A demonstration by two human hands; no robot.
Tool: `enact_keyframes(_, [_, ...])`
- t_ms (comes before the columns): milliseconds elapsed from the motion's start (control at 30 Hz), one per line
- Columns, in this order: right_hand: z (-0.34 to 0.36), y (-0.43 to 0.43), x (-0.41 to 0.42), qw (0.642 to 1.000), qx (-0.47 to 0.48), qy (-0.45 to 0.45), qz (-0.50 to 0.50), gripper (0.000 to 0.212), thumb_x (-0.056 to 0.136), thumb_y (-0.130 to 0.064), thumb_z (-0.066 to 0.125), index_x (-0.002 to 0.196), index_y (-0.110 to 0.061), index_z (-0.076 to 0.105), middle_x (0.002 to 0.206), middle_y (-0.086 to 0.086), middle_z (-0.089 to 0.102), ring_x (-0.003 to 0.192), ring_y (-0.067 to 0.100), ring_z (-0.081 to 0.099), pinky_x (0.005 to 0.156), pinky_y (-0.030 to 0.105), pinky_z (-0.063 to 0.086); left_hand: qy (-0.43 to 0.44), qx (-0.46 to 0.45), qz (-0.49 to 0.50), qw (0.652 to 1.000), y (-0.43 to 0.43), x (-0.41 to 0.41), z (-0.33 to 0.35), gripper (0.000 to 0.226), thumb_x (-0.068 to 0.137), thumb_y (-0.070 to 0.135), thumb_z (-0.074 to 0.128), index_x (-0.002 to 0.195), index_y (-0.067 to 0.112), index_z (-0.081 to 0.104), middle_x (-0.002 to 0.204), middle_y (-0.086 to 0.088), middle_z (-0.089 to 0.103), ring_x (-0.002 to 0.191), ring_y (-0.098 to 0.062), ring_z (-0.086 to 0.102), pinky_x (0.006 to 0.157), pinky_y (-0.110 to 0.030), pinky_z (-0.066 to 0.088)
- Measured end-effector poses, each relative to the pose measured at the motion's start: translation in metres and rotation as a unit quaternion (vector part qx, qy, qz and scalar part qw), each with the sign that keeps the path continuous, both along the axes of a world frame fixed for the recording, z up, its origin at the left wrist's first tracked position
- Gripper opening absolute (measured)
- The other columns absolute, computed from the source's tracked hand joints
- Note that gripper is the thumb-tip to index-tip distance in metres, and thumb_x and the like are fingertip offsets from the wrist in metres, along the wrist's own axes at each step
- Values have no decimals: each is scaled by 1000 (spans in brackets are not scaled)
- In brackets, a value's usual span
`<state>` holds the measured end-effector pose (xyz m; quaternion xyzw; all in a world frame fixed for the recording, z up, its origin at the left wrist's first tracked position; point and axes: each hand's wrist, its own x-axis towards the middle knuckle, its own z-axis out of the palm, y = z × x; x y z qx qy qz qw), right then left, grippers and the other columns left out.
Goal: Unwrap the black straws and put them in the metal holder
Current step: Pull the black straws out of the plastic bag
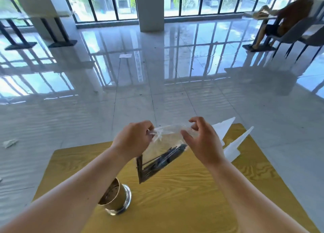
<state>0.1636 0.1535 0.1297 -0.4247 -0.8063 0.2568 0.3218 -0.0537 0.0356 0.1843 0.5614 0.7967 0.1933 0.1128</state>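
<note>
A clear plastic bag (164, 145) hangs above the yellow wooden table (184, 189), tilted, with a bundle of black straws (163, 161) lying in its lower part. My left hand (133, 139) pinches the bag's top left edge. At the top right edge, my right hand (201, 139) grips the plastic with thumb and fingers. The metal holder (115, 199) stands on the table below my left forearm, which hides part of it. Its round mouth shows a perforated bottom with nothing in it.
White paper pieces (228, 138) lie at the table's far right corner, beyond my right hand. A crumpled paper scrap (9, 143) lies on the glossy tiled floor at left. A person sits on a chair (287, 22) at the far right. Table legs (59, 34) stand at the far left.
</note>
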Motion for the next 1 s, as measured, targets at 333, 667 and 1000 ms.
enact_keyframes(333, [-4,-21,-57,945,-323,17,47,136,58,-108,47,154,-12,36,117,9,61,106,24,60,96,49,53,-166,83,74,980,-40,-36,103,26,103,20,61,82,16,75,64,2,74,49,-9,68,49,-20,54])
enact_keyframes(667, [34,-63,-145,697,-620,310,183,69,79,-50,84,129,-7,65,93,7,81,79,22,79,69,36,62,-220,215,192,932,-119,-97,131,15,103,15,54,112,22,64,81,-3,77,52,-19,70,56,-36,60])
enact_keyframes(1000, [113,-95,-186,800,-475,323,172,59,86,-19,82,136,-2,56,107,20,73,93,34,71,73,45,62,-169,243,196,935,-170,-159,139,137,39,91,79,153,47,16,120,14,55,94,-8,66,69,-26,49])
